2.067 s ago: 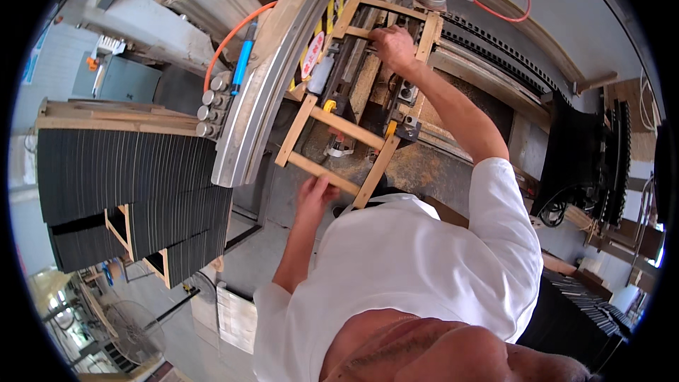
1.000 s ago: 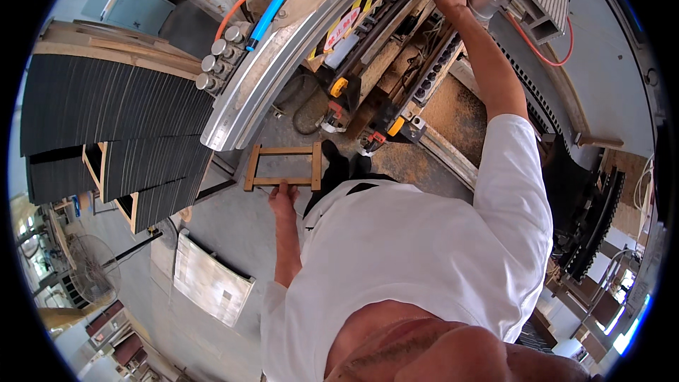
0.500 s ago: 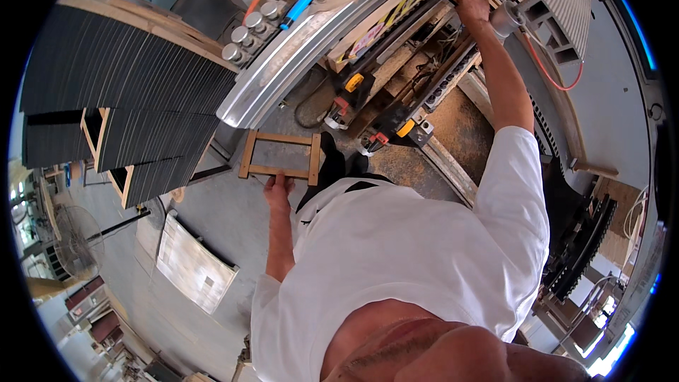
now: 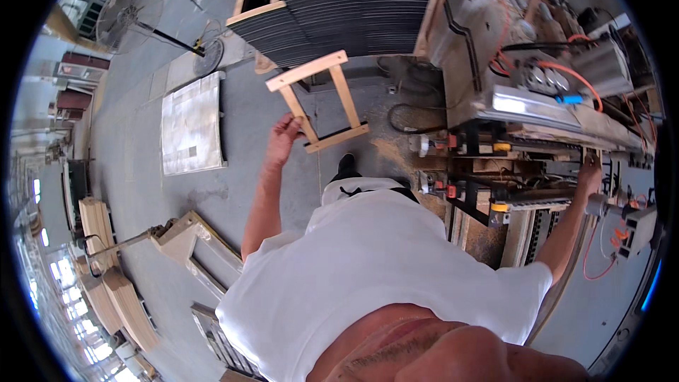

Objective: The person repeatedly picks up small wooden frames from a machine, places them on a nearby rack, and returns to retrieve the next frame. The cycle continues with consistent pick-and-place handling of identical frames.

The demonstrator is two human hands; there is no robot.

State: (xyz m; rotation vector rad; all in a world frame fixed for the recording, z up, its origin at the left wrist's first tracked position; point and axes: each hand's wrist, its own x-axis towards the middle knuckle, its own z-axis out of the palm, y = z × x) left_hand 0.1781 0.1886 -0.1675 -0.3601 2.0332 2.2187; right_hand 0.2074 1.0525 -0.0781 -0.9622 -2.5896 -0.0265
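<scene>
Head view gives us a wooden frame [image 4: 344,99] away from the machine [image 4: 523,104], seemingly raised over the grey floor [image 4: 262,127]. The left hand [image 4: 286,131] pinches one of its side bars between thumb and fingers. We see four bars joined into an open rectangle, so we judge its assembly done, though we cannot tell whether any cutting or drilling is. It is not yet set down; it hangs near the dark stack [image 4: 353,7], and we cannot make out the gap between them. The right hand [image 4: 590,170] reaches to the machine's far end, among its rails; its fingers are too small and hidden for us to tell whether they grip anything. Work there looks unfinished to us.
</scene>
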